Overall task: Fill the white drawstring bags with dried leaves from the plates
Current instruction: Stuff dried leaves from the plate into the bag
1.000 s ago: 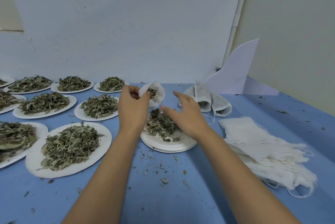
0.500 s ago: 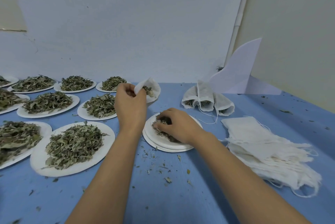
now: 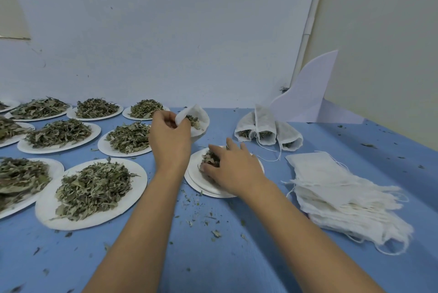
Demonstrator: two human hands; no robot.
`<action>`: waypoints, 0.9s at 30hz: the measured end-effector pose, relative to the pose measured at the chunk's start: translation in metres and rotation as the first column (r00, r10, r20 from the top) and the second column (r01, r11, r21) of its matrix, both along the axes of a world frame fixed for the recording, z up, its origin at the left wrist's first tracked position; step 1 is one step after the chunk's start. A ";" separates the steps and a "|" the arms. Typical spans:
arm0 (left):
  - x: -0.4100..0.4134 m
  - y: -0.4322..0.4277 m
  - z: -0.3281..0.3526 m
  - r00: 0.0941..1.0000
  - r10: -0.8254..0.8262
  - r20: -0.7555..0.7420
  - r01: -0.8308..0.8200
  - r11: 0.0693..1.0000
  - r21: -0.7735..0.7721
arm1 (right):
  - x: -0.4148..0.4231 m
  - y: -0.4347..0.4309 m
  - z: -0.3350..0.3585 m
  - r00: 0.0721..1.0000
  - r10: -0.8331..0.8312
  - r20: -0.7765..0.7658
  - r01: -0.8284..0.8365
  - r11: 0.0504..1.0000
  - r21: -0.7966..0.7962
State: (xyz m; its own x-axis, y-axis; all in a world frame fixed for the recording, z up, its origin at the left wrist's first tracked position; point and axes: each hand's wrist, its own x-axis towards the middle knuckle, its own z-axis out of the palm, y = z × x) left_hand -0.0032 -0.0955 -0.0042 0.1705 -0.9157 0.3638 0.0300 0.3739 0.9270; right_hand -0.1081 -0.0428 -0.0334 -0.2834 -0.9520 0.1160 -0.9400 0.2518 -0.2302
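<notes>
- Clock hours are read from the centre plate (image 3: 194, 175), with 12 pointing away from the person.
- From 8 to 11 o'clock: at least eight full plates (image 3: 138, 170), each heaped with leaves (image 3: 92, 188) and apparently untouched. This is most of the work left.
- At 11 o'clock, raised off the worktop (image 3: 213, 269): the left grip (image 3: 169, 141) pinches the rim of the open bag (image 3: 200, 118). The mouth tilts toward the right hand. A few leaves show inside, so I judge it partly filled.
- Centre: the plate sits on top of a stack of bare ones, which suggests earlier plates are already emptied. Only a small clump (image 3: 209, 158) is left on it.
- The right grip (image 3: 233, 170) lies over that clump with fingers and thumb curled round it. It looks like one of the last pinches for this bag.
- At 6 o'clock: crumbs (image 3: 214, 233) lie scattered on the worktop.
- At 1 o'clock: three filled bags (image 3: 266, 127) lie side by side, just before a white card (image 3: 308, 93). Leaves show at their mouths and the strings trail loose, so they look not yet drawn shut.
- At 3 to 4 o'clock: a thick pile of empty bags (image 3: 343, 194) lies near the plate without touching it.
- Judgement: three bags are done and a fourth is under way. The task is at an early stage.
</notes>
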 end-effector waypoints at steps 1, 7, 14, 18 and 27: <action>0.000 0.000 0.000 1.000 -0.004 0.003 0.004 1.000 0.007 | 0.002 0.001 -0.002 1.000 0.007 0.009 -0.007 1.000 -0.018; 0.001 -0.001 -0.003 1.000 -0.023 0.004 0.023 0.999 0.032 | 0.001 0.002 -0.009 0.993 0.011 -0.114 -0.022 0.995 -0.102; -0.001 -0.003 -0.006 0.999 -0.044 0.009 0.044 0.997 0.058 | 0.000 0.005 -0.010 0.992 -0.026 -0.121 0.003 0.983 -0.183; -0.002 -0.004 -0.010 0.996 -0.084 0.017 0.083 0.995 0.052 | -0.005 0.007 -0.009 1.000 0.014 -0.019 -0.019 0.956 -0.292; -0.011 0.002 -0.011 0.978 -0.204 0.052 0.196 0.971 0.137 | -0.039 0.015 0.022 0.416 0.244 0.876 0.490 0.751 -0.442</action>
